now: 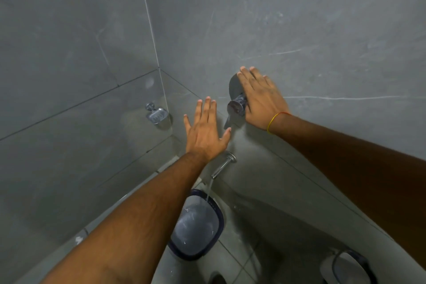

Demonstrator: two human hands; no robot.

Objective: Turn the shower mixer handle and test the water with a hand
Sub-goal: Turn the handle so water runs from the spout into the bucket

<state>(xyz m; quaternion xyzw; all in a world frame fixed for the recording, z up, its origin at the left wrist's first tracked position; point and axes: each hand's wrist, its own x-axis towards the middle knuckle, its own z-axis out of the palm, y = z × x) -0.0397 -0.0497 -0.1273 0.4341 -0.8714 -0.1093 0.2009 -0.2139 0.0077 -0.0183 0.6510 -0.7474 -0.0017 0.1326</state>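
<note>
Right hand [261,99] lies flat with fingers spread over the chrome shower mixer handle [237,105], palm against its right side, not curled around it. That handle juts from a round chrome plate [233,87] on the grey wall [299,30], near the corner of the stall. A thin yellow-and-red thread [275,120] circles the right wrist. Left hand [205,130] hovers just left of the handle, open, fingers splayed, holding nothing. Below them a chrome spout [222,166] sticks out of the wall, and a thin stream of water [209,188] falls from it into a dark-rimmed bucket [196,226] on the tiled floor [232,258]. Large grey marble-look tiles with pale veins cover both walls. A chrome soap dish [157,116] is fixed to the left wall [69,53], well apart from the mixer. Another dark-rimmed container [345,265] sits at the lower right.
</note>
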